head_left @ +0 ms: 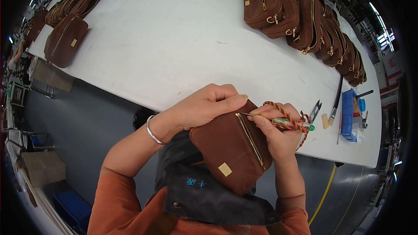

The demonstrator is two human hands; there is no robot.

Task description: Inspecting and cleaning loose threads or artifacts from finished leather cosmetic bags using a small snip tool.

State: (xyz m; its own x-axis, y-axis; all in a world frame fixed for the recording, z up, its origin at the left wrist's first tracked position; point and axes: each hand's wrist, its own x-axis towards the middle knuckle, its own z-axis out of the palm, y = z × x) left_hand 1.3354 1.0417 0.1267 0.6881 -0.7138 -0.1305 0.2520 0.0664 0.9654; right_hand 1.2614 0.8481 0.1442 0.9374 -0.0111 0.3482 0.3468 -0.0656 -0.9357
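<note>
Closely, right fingers: our right hand pinches a thin pointed tool, its tip by the upper end of the zipper.
Left fingers: our left hand grips the pouch's top edge, thumb laid across it; the tucked fingers are partly hidden.
Brown pouch: tilted in front of our body at the table's near edge; we cannot tell whether it touches the table.
Zipper: gold, slanting down the pouch, with a pale gold tag to its lower left.
In the way: an orange-and-black cord loops over the tool's handle, and our right hand covers part of the pouch's right side.
Just right of the hand: snips, a yellowish block and a brush.
Further right: a blue tray holding small items.
Across the white table: stacked brown pouches crowd the far right; another group stands at far left.
Below: our dark apron behind the pouch.
</note>
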